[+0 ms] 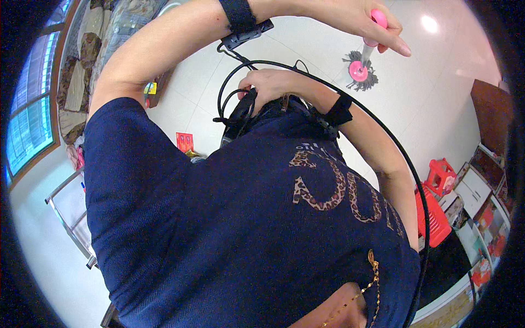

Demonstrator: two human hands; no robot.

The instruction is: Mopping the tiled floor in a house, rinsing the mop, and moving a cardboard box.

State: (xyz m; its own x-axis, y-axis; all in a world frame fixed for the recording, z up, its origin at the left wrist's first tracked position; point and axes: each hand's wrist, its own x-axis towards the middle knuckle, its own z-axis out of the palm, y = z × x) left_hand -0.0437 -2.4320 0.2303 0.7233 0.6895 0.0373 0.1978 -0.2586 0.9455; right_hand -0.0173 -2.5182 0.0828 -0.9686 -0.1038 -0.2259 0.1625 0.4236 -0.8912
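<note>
My left hand (363, 28) reaches across the upper right with its fingers wrapped around the handle of a mop (358, 71). The mop's pink handle end shows above the fist. Below it a pale pole runs down to a pink disc ringed by dark grey strands on the floor. My right hand (268, 84) is at my waist, its fingers curled over a black pouch-like item (240, 108); what exactly it is, I cannot tell. Black bands circle both wrists. At the left one sits a flat black device (246, 36) with a cable.
A thick black cable (393, 143) loops past my right arm. White tiled floor (184, 90) lies ahead. To the right are a red stool (441, 176), a red plastic chair (434, 217) and a cabinet (473, 188). Patterned seating (84, 53) lines the left, near a metal frame (67, 221).
</note>
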